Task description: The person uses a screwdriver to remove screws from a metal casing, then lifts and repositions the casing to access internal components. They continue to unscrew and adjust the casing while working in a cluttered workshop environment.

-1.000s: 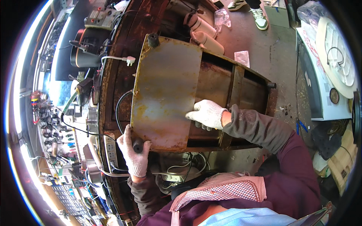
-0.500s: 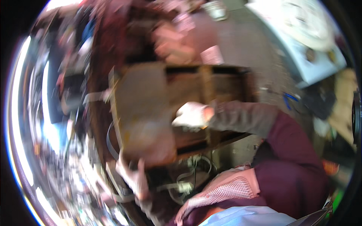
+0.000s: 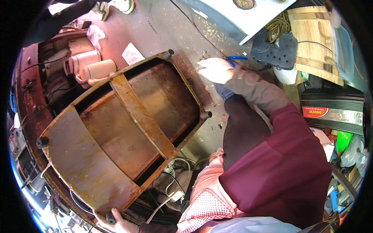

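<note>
A rusty metal casing (image 3: 116, 124) lies tilted in front of me, its underside up, with a cross strip and dark round feet at the corners. My left hand (image 3: 120, 224) grips its near-left corner, thumb beside the foot there. Out past the casing's right side, my right hand (image 3: 215, 70) hangs over the floor near my knee. Glare whitens it, but its fingertips look apart and nothing shows between them. Close behind it lies a blue-handled tool (image 3: 239, 58), partly covered by the hand.
Under the casing is a dark rusty bench (image 3: 29, 89) with pinkish blocks (image 3: 83, 62). White cables (image 3: 176, 194) tangle near my lap. At right are a black perforated pad (image 3: 274, 48), a wooden board (image 3: 314, 42) and a black finned box (image 3: 332, 110). A white surface (image 3: 244, 17) stands far off.
My right hand has left the space above the casing and moved out to the right, near the blue-handled tool. My left hand stays at the casing's corner. The view has turned.
</note>
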### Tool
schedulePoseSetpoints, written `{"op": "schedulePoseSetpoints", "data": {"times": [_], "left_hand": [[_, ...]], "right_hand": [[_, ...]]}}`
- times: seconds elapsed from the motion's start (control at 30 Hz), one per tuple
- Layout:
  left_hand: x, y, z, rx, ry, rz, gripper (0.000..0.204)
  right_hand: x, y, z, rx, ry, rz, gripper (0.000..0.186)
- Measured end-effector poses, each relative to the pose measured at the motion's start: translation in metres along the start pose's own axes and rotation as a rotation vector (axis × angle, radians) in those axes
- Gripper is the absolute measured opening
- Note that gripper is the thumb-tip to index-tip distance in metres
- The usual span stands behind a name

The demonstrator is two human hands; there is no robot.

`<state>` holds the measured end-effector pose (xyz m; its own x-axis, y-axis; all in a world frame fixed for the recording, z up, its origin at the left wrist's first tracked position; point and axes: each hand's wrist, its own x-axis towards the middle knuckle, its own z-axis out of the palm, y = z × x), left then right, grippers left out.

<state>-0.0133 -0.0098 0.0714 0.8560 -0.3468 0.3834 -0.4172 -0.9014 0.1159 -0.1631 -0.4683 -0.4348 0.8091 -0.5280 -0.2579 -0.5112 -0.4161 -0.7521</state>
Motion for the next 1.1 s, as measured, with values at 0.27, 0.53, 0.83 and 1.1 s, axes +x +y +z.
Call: {"op": "schedulePoseSetpoints", "data": {"times": [0.27,0.53,0.83,1.1], "left_hand": [[0.001,0.002,-0.015,-0.005,-0.018,-0.089,0.091],[-0.005,0.006,-0.008,0.090,0.072,-0.015,0.095],[0.001,-0.016,-0.007,-0.018,0.046,-0.084,0.089],[-0.004,-0.007,0.008,0.160,0.004,-0.153,0.083]], "right_hand": [[-0.056,0.094,-0.010,-0.058,0.097,0.298,0.032],[0.000,0.124,0.039,-0.361,0.241,-0.025,0.029],[0.024,0.114,0.059,-0.457,0.263,-0.095,0.027],[0.027,0.108,0.018,-0.520,0.230,-0.111,0.044]]}}
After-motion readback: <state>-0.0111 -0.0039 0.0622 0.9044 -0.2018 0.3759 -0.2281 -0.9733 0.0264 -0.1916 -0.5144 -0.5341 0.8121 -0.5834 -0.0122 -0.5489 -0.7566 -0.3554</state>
